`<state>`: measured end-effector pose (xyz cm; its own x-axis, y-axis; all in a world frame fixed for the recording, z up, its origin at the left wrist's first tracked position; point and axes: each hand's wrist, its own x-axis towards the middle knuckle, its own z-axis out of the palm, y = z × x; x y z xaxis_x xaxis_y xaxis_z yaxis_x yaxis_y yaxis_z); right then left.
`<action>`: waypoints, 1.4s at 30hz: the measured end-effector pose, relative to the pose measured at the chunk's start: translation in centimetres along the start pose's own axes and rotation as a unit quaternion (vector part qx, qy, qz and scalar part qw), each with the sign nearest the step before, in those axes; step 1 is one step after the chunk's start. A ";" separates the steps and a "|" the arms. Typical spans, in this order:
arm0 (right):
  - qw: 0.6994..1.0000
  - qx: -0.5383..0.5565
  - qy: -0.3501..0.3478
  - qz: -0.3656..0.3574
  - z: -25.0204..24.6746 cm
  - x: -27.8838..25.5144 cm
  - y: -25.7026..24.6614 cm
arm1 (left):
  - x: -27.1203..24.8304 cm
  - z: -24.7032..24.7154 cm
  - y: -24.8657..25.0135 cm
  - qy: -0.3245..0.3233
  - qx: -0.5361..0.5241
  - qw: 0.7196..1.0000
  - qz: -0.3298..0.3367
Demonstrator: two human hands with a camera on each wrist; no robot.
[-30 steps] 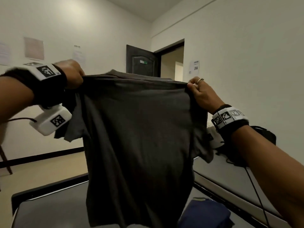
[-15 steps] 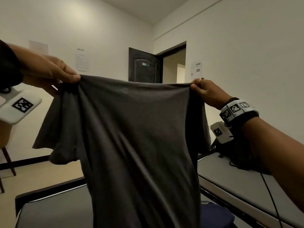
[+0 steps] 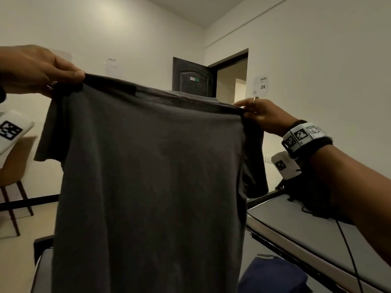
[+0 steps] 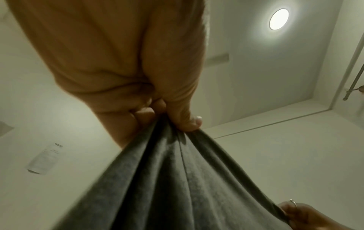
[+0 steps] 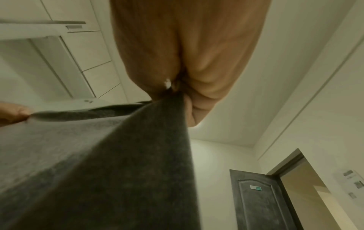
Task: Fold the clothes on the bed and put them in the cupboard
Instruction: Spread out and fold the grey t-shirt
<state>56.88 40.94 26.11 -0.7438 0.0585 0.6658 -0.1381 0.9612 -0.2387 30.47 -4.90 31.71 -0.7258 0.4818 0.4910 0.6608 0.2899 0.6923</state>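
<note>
Plain dark grey T-shirt point(image 3: 148, 176); navy garment point(image 3: 273, 275).

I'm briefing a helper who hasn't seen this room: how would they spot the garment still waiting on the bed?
Start at the big dark grey T-shirt that the left hand and right hand hold up by its shoulders. Look below its right sleeve, down on the bed. The navy blue garment lies bunched there; it alone is blue and lying down, not hanging.

White walls point(image 3: 317, 70), dark door point(image 3: 190, 79) ajar at the open doorway, papers point(image 3: 262, 85) taped up, round ceiling light point(image 4: 279, 19) on, wooden-legged chair point(image 3: 14, 176) left, beige floor point(image 3: 19, 250).
</note>
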 end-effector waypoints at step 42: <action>0.978 -0.203 0.044 0.021 8.8 4.6 -2.5 | -4.6 -2.7 -5.4 0.040 0.063 0.992 -0.100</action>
<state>48.09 36.48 23.56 -0.6816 0.1067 0.7239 0.1763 0.9841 0.0209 29.71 -10.93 27.13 -0.8538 0.3396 0.3945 0.5178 0.4760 0.7109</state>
